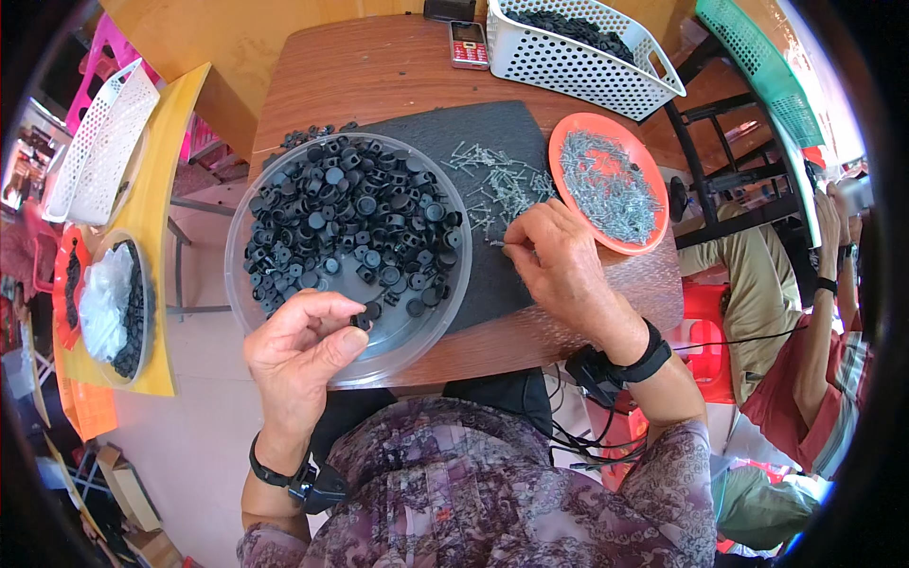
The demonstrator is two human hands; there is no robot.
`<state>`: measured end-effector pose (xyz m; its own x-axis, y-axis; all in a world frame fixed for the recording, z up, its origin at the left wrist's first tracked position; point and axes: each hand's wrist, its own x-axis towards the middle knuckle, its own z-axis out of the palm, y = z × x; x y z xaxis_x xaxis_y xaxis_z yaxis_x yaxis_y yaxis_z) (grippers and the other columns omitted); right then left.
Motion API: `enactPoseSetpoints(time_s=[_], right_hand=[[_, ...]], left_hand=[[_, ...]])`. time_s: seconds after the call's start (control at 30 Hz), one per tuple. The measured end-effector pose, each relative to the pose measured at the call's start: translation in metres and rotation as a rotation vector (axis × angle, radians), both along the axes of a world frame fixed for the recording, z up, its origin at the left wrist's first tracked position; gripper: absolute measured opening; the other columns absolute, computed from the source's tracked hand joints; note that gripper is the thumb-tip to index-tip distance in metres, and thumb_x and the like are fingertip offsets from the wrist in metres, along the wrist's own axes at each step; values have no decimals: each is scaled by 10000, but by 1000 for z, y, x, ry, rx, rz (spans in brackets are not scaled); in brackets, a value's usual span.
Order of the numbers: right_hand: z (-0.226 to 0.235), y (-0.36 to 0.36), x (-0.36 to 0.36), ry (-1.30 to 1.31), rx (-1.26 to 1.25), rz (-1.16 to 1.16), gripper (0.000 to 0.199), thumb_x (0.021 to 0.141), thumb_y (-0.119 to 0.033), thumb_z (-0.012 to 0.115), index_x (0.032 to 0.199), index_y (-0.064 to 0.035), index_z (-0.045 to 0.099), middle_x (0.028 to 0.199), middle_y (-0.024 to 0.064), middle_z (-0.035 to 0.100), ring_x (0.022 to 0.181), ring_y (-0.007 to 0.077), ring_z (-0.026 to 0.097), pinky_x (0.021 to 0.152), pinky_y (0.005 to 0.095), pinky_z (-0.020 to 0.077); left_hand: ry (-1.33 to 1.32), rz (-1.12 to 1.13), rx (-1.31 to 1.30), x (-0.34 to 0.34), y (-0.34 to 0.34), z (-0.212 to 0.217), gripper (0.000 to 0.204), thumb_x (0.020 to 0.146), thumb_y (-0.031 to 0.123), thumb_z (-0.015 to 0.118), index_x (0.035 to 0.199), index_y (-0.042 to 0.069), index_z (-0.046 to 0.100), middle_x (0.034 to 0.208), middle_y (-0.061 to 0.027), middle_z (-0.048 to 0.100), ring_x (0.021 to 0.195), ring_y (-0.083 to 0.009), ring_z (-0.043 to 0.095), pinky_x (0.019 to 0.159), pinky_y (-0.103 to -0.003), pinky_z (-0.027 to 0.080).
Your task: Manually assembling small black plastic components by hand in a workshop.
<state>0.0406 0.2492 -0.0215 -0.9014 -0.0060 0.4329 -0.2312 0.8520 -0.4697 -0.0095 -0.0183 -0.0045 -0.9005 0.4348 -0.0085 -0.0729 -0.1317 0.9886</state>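
My left hand point(301, 343) pinches a small black plastic cap point(361, 321) at the near rim of a clear round bowl point(248, 295), which is full of many such black caps point(350, 213). Over the dark grey mat point(492, 284) my right hand point(559, 260) holds a small metal nail point(496, 244) between its fingertips. Loose nails point(497, 185) lie scattered on the mat just beyond that hand. An orange plate point(566, 142) with a heap of nails sits to the right of the mat.
A white perforated basket point(578, 66) of black parts and a red phone point(468, 44) stand at the table's far side. On the left, a yellow table point(156, 204) bears a white basket and a bowl of black parts. Other people sit at the right.
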Motion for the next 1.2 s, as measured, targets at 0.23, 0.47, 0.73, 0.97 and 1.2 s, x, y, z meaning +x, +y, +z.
enactPoseSetpoints(time_s=[0.23, 0.47, 0.73, 0.97, 1.2], right_hand=[[28, -25, 7, -57, -223, -9, 373, 683, 94, 605, 1032, -40, 611, 695, 74, 548, 617, 206, 521, 561, 304, 428], [31, -68, 6, -119, -802, 122, 153, 723, 52, 659, 857, -22, 658, 837, 74, 620, 728, 148, 586, 629, 248, 458], [23, -102, 9, -24, -1006, 154, 136, 766, 27, 665, 896, 3, 633, 849, 70, 596, 701, 113, 556, 609, 224, 450], [18, -103, 10, 87, -881, 200, 163, 778, 64, 634, 926, 10, 595, 871, 99, 598, 749, 136, 556, 637, 243, 449], [21, -103, 13, 36, -795, 216, 160, 773, 81, 624, 918, 21, 593, 883, 123, 598, 790, 171, 555, 678, 268, 445]], left_hand=[[-236, -138, 278, -6, 6, -4, 244, 732, -10, 708, 953, -51, 612, 871, -110, 642, 746, -158, 631, 644, -246, 513], [-240, -136, 328, -2, 3, -7, 230, 750, -2, 695, 957, -53, 609, 871, -129, 644, 734, -158, 631, 601, -249, 515], [-282, -118, 349, 2, 5, -5, 233, 759, 8, 692, 967, -46, 603, 880, -116, 645, 743, -148, 628, 620, -242, 508], [-275, -95, 348, 6, 8, -6, 230, 760, 2, 692, 969, -41, 606, 886, -106, 646, 738, -135, 621, 618, -238, 508], [-269, -77, 338, 6, 8, -6, 227, 758, 21, 701, 958, -39, 613, 883, -102, 645, 718, -124, 612, 612, -234, 509]])
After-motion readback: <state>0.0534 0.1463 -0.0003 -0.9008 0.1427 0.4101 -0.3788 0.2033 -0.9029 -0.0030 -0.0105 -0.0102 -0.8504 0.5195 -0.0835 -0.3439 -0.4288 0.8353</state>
